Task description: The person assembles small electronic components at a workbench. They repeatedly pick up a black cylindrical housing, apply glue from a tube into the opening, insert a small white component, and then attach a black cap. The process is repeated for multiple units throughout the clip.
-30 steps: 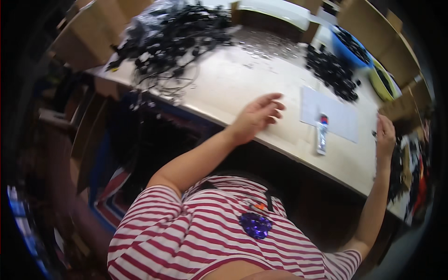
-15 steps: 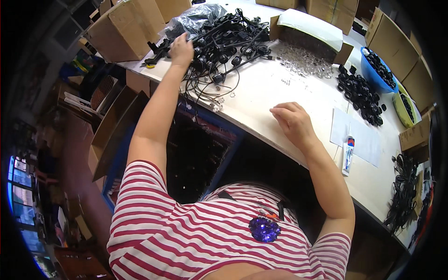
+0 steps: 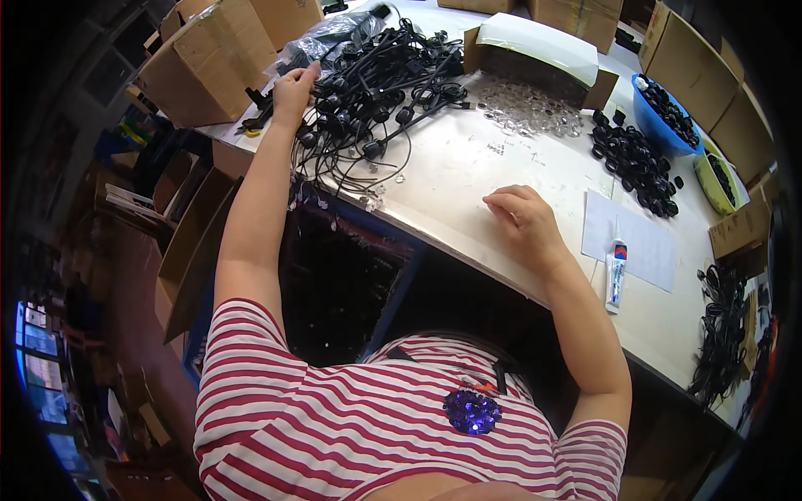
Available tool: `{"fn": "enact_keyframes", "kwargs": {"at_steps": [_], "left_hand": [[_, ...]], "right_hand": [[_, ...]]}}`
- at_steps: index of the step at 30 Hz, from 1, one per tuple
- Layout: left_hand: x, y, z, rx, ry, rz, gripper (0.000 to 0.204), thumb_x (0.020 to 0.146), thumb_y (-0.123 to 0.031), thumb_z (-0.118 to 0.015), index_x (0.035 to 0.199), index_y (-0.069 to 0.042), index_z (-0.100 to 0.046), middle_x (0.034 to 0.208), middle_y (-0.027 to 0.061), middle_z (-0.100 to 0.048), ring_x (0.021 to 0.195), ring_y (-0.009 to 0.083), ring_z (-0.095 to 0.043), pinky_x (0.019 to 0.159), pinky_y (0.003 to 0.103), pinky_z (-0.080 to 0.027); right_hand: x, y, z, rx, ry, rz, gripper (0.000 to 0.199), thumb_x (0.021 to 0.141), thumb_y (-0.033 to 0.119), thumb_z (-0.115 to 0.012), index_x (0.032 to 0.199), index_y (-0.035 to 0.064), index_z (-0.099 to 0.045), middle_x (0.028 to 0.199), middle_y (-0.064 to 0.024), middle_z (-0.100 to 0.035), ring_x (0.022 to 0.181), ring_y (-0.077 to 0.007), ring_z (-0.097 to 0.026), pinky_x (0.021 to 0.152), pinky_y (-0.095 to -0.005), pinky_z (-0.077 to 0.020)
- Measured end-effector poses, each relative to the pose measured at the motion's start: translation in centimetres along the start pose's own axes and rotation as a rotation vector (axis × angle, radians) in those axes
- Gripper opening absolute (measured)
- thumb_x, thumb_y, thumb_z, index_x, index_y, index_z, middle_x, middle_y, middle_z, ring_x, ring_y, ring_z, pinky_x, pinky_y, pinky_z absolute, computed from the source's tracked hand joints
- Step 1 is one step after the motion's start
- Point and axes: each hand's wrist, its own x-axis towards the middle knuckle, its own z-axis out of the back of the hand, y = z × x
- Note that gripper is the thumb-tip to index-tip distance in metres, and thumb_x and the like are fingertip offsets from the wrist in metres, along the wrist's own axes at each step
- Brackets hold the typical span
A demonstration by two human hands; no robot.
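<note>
My left hand [image 3: 292,96] reaches to the left side of a tangled heap of black cables [image 3: 376,104] with small round black housings on them. Its fingers are pinched together at the heap's edge, and whatever they grip is hidden. Over the front of the white table [image 3: 455,185] hovers my right hand [image 3: 528,221], fingers curled in against the thumb. Nothing shows between those fingertips, though their inner side is out of sight. A white, blue and red glue tube [image 3: 616,280] lies on a pale sheet of paper [image 3: 652,255] to the right of that hand.
Clear disc-like pieces [image 3: 535,113] spill before an open carton [image 3: 543,37]. Black round caps [image 3: 635,163] lie beside a blue bowl [image 3: 664,129] and a yellow-green bowl [image 3: 714,179]. A cardboard box [image 3: 205,67], a plastic bag [image 3: 334,42] and yellow-handled pliers [image 3: 253,125] are at far left.
My left hand has shifted left, its fingers now drawn together. The view has turned a little, so the table contents sit slightly further left. My right hand keeps its pose.
</note>
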Motion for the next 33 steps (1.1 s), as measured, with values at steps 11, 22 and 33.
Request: {"fn": "enact_keyframes", "kwargs": {"at_steps": [11, 22, 33], "left_hand": [[-4.3, -7.9, 3.2, -0.554, 0.209, -0.250, 0.027, 0.087, -0.028, -0.056, 0.074, -0.005, -0.057, 0.061, -0.0021, -0.049, 0.057, 0.0056, -0.046, 0.056, 0.019, -0.037], [-15.5, -17.2, 2.7, 0.104, 0.871, -0.662, 0.023, 0.079, -0.020, -0.063, 0.070, 0.000, -0.053, 0.067, 0.0018, -0.046, 0.061, 0.0100, -0.042, 0.055, 0.024, -0.032], [-26.4, -13.8, -6.1, -0.546, 0.225, -0.646, 0.033, 0.093, -0.033, -0.041, 0.091, -0.001, -0.048, 0.084, 0.0058, -0.046, 0.078, 0.0125, -0.044, 0.073, 0.026, -0.037]], "right_hand": [[0.3, -0.6, 0.9, 0.194, -0.185, -0.118, 0.013, 0.082, 0.006, -0.058, 0.093, 0.0043, -0.064, 0.088, -0.0075, -0.063, 0.083, -0.0169, -0.058, 0.072, -0.0268, -0.0458], [-2.4, 8.4, 8.6, 0.561, -0.111, -0.031, 0.050, 0.083, 0.039, -0.054, 0.116, 0.0012, -0.053, 0.106, -0.0114, -0.060, 0.096, -0.0175, -0.053, 0.084, -0.0281, -0.0388], [-13.8, 7.5, 0.9, 0.562, -0.297, -0.568, 0.012, 0.081, 0.010, -0.062, 0.077, 0.0003, -0.057, 0.064, -0.0010, -0.048, 0.057, -0.0066, -0.044, 0.051, -0.0215, -0.0343]]}}
